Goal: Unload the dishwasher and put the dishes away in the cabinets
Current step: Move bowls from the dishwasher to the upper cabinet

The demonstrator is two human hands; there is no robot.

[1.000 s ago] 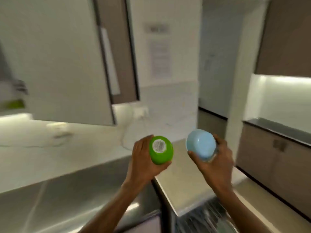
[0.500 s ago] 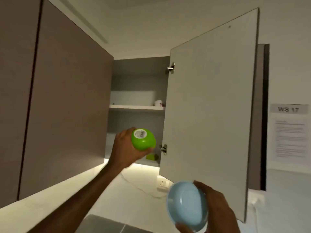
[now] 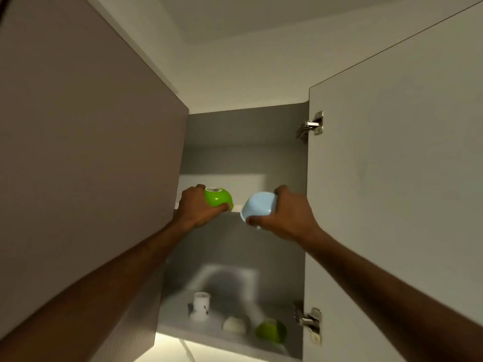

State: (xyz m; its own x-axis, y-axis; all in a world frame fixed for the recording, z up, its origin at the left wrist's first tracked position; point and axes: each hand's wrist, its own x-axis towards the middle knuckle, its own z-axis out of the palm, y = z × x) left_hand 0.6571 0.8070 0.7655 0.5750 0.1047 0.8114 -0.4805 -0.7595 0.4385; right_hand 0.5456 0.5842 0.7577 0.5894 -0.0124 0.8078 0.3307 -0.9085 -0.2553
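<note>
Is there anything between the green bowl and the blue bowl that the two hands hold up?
No. In the head view, the gap between the green bowl and the blue bowl is bare; only the shelf edge and the cabinet's back wall show behind it.

Pale ceiling [image 3: 248, 48] overhead; lit counter [image 3: 167, 351] glows below the cabinet.
</note>
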